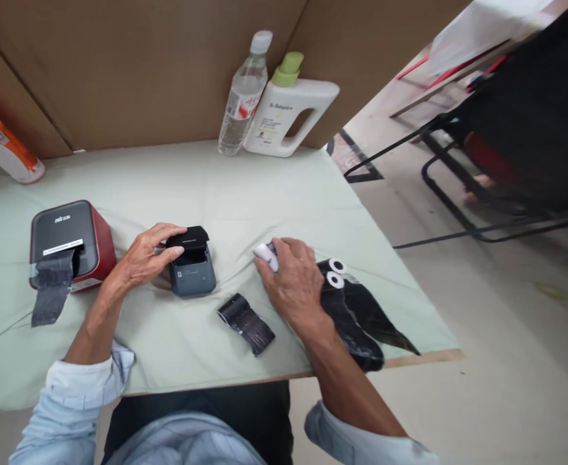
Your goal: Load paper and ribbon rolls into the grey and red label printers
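My left hand (145, 253) grips the raised black lid (190, 238) of a small dark label printer (192, 279), thumb at its front edge and fingers at its back. Inside the printer I cannot make out much. In the closed fingers of my right hand (293, 278) is a small white roll (267, 256), partly hidden by the hand. Between the two hands, nearer the front edge, lies a short black roll (247, 323) with its end unwound. Black strips with white ring cores (336, 279) lie beside my right wrist.
At the left stands a larger red and black printer (70, 242), with a dark strip (51, 290) hanging from it. A water bottle (242, 103) and a white jug (286, 119) lean at the back board; an orange bottle (5, 142) is far left. Beyond the table is a black folding chair (516, 142).
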